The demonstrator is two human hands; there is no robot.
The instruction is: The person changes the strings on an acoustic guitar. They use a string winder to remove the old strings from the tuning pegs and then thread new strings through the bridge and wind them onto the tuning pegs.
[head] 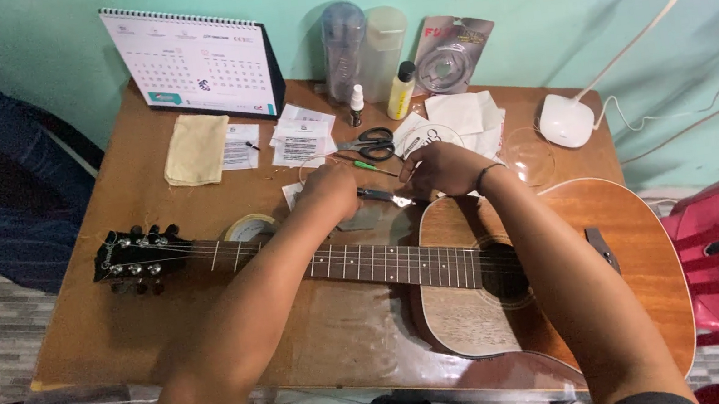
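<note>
Left hand [331, 192] gripping slim metal tool [382, 196]; right hand [445, 169] curled, contents unclear; glossy wooden guitar [561, 278] beneath.

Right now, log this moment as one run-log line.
left hand: grips small metal tool | right hand: pinches something small, unclear | guitar: flat on table, beneath both forearms

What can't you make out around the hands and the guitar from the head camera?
- Left hand: fingertips curl under, so its grip on the small metal tool is hidden.
- Right hand: what it pinches is too small to tell.
- Guitar: strings partly hidden by both forearms.
</note>
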